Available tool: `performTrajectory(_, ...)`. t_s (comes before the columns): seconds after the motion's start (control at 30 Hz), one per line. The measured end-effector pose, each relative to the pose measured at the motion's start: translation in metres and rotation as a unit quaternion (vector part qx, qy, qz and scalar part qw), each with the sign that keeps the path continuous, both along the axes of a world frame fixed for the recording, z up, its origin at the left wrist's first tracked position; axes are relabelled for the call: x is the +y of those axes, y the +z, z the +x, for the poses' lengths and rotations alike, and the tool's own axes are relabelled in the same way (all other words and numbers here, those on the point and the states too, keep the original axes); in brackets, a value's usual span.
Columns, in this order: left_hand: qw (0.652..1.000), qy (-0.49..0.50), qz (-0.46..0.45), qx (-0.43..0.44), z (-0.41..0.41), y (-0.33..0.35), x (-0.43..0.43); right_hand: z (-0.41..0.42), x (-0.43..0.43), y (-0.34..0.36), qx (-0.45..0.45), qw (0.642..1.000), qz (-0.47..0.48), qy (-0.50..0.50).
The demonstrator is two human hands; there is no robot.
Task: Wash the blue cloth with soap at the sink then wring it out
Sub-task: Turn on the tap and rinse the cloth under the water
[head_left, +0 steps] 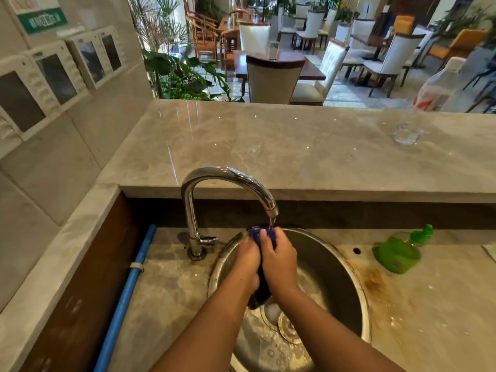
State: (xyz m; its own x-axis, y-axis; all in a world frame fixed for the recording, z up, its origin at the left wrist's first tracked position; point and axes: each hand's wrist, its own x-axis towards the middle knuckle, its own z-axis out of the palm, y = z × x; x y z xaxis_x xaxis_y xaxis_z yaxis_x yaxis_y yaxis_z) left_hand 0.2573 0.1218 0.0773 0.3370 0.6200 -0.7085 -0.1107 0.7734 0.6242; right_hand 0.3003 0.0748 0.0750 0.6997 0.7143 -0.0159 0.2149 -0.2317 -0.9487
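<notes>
The blue cloth (257, 235) is bunched between both hands over the round steel sink (346, 277). My left hand (248, 260) and my right hand (279, 260) are pressed together around it, so only its top and a dark wet end below the palms show. Water runs from the chrome tap (228, 178) onto the cloth's top. A green soap bottle (400, 251) lies on the counter to the right of the sink.
A raised marble ledge (268, 146) runs behind the sink, with a glass (406, 134) and a plastic bottle (440, 87) at its right. A blue pipe (126, 291) runs along the left. White wall units (56, 76) hang on the left wall.
</notes>
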Motion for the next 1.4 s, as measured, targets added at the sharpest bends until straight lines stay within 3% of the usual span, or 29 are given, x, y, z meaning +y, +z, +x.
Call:
performTrajectory(0.13, 0.998, 0.01, -0.019, -0.066, -0.007, -0.004, -0.014, 0.024, 0.009, -0.006, 0.036, 0.998, -0.05, -0.012)
performTrajectory(0.3, 0.991, 0.019, 0.067, -0.115, -0.013, -0.004, 0.001, 0.035, 0.014, -0.005, 0.104, 0.992, -0.021, -0.074)
performTrajectory(0.37, 0.991, 0.049, 0.084, -0.088, -0.013, -0.003, 0.008, 0.032, 0.009, -0.002, 0.089, 0.994, 0.018, -0.066)
performTrajectory(0.43, 0.992, 0.061, 0.115, 0.004, -0.008, -0.005, 0.014, 0.021, 0.002, 0.001, 0.073, 0.995, 0.061, -0.019)
performTrajectory(0.53, 0.993, 0.054, 0.083, 0.063, 0.0, -0.001, 0.013, 0.004, -0.003, 0.006, 0.032, 0.995, 0.075, 0.066)
performTrajectory(0.67, 0.997, 0.019, -0.012, -0.07, 0.007, 0.006, -0.005, 0.012, 0.012, -0.003, -0.085, 0.995, 0.005, 0.047)
performTrajectory(0.77, 0.995, 0.024, -0.024, -0.092, 0.002, 0.006, -0.009, 0.034, 0.023, -0.012, -0.019, 0.999, -0.03, 0.022)
performTrajectory(0.9, 0.997, -0.005, 0.013, -0.08, -0.004, 0.002, -0.003, 0.05, 0.023, -0.022, 0.049, 0.996, -0.069, -0.037)
performTrajectory(1.0, 0.997, -0.016, 0.072, -0.026, -0.005, 0.006, 0.008, 0.049, 0.011, -0.01, 0.05, 0.997, -0.025, -0.06)
performTrajectory(1.07, 0.995, 0.008, 0.082, 0.056, -0.006, 0.005, 0.017, 0.041, 0.002, -0.001, 0.053, 0.998, 0.028, -0.023)
performTrajectory(1.13, 0.995, 0.031, 0.065, 0.076, -0.004, 0.002, 0.017, 0.023, -0.003, 0.005, 0.05, 0.996, 0.049, 0.046)
performTrajectory(1.2, 0.998, 0.048, 0.036, 0.033, 0.002, 0.005, 0.01, 0.007, 0.002, 0.002, 0.014, 0.995, 0.039, 0.09)
performTrajectory(1.3, 0.998, 0.061, 0.025, -0.017, 0.006, -0.002, 0.0, 0.011, 0.017, -0.008, -0.056, 0.997, 0.003, 0.05)
performTrajectory(1.4, 0.998, 0.035, 0.033, -0.043, 0.0, -0.006, -0.004, 0.036, 0.029, -0.019, 0.026, 0.999, -0.034, -0.003)
